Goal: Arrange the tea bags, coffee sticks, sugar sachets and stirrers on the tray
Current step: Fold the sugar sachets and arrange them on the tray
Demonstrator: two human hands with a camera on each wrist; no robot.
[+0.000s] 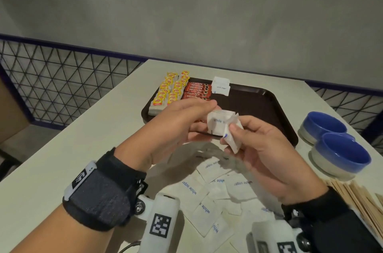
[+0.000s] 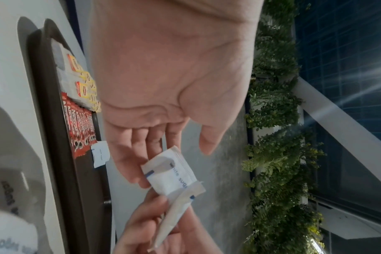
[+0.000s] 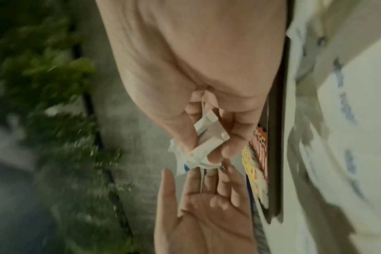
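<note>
Dark brown tray, yellow tea bags, red coffee sticks, seemingly blue-printed white sachets, blue bowls.

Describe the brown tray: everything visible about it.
The brown tray is dark, rectangular, round-cornered with a raised rim, apparently plastic, lying flat on the white table. Its left part holds yellow tea bags, red coffee sticks and white sugar sachets; the right part is bare.

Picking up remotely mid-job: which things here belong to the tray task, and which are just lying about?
Job: tray; tea bags; coffee sticks; stacked sugar sachets; loose sachets; sachets in left hand and right hand; stirrers.
Lying about: two blue bowls.
</note>
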